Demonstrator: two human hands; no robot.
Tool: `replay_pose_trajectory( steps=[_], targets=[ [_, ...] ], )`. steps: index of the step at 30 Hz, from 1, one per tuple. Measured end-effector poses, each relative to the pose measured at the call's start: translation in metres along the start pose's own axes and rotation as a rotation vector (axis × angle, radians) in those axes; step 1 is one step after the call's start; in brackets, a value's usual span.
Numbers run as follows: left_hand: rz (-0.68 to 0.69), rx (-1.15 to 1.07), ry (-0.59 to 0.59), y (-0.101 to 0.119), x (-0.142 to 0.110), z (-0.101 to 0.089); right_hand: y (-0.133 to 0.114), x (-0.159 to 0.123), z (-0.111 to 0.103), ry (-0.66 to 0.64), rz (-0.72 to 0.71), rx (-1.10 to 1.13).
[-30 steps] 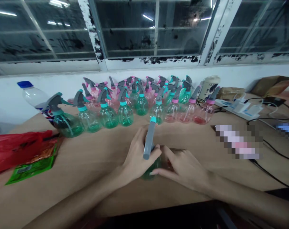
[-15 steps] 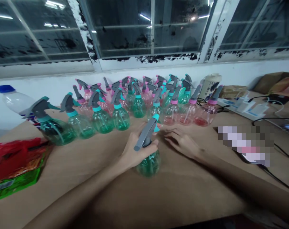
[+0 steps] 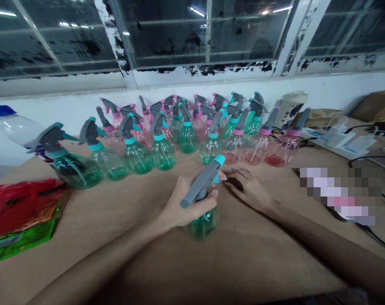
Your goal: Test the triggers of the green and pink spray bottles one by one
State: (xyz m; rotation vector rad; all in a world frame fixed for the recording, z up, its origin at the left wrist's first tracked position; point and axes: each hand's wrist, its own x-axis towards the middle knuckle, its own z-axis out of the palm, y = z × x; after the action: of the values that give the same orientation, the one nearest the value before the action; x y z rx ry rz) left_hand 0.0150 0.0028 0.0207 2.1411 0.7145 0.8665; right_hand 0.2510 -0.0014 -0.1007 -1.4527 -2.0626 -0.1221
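Note:
My left hand [image 3: 184,203] is wrapped round the neck of a green spray bottle [image 3: 203,222] that stands upright on the wooden table [image 3: 122,237]. Its grey trigger head with a teal nozzle [image 3: 202,183] points up and to the right. My right hand [image 3: 247,188] lies just right of the nozzle, fingers curled and fingertips pinched at the teal tip. Behind them stand several green spray bottles [image 3: 137,148] and several pink spray bottles [image 3: 265,148] in rows.
A red and green snack bag [image 3: 19,218] lies at the left edge. A clear bottle with a blue cap [image 3: 12,127] stands back left. A cream cup [image 3: 287,110], a power strip [image 3: 336,144] and black cables [image 3: 370,161] are at the right. The window wall closes the back.
The bottle was tipped toward me with both hands on it; now it stands upright. My right hand has left the bottle's body and moved up to the nozzle tip.

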Motion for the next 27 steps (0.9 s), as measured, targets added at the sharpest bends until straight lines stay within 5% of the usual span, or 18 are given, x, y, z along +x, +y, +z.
replay_pose_trajectory(
  steps=[27],
  targets=[
    [0.148,0.017,0.027,-0.007,-0.001,0.002,0.006,-0.005,-0.004,-0.05,0.148,0.013]
  ],
)
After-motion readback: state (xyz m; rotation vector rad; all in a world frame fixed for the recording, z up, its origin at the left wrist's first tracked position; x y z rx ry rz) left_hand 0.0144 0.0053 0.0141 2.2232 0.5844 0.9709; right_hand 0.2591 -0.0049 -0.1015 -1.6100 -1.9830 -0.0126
